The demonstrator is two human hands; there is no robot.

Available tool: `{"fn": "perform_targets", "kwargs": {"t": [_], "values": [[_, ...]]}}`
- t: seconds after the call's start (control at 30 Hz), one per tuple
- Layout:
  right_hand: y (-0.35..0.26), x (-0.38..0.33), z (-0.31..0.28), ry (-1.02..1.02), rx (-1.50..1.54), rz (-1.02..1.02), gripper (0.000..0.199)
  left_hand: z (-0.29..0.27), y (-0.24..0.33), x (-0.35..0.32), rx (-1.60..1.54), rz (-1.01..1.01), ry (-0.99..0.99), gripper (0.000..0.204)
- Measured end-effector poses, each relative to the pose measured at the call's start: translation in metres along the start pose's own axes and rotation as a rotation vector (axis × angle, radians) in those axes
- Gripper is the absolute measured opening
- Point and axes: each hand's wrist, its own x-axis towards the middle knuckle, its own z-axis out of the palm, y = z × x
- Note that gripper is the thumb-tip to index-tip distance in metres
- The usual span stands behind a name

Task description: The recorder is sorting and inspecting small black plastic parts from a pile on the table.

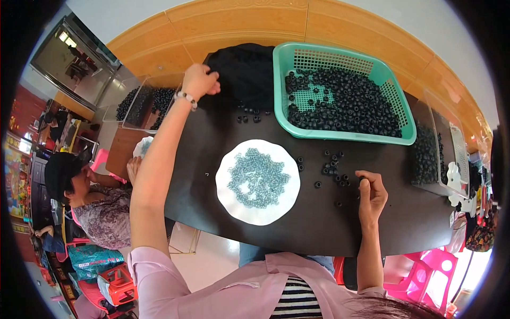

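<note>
My left hand (200, 80) reaches to the far left corner of the black board (212, 228) and grips the edge of a black cloth bundle (244, 74) lying there. My right hand (370, 193) rests on the board at the right, fingers curled over small black rings; a loose cluster of black rings (332, 170) lies just left of it. A white round plate (234, 204) with a heap of small grey metal rings (257, 178) sits in the middle. A teal plastic basket (340, 56) holding many black rings stands at the back.
Clear plastic boxes (425, 154) with black rings stand at the right edge, another clear box (143, 103) at the far left. A second person (95, 204) sits to the left below the board. Pink plastic stools (425, 276) stand lower right. An orange wooden wall runs behind.
</note>
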Motion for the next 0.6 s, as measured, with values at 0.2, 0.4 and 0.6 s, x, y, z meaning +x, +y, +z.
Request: {"fn": "perform_targets", "kwargs": {"t": [0.2, 0.4, 0.6], "values": [[0.000, 0.002, 0.002, -0.071, -0.059, -0.037, 0.022, 0.014, 0.048, 0.046, -0.048, 0.204, 0.162, 0.022], [0.003, 0.002, 0.000, -0.086, -0.124, -0.054, 0.023, 0.064, 0.027, 0.101, -0.285, 0.569, 0.251, 0.032], [0.003, 0.003, 0.000, -0.066, -0.108, -0.014, 0.025, 0.079, -0.024, 0.100, -0.437, 0.347, 0.035, 0.069]]}}
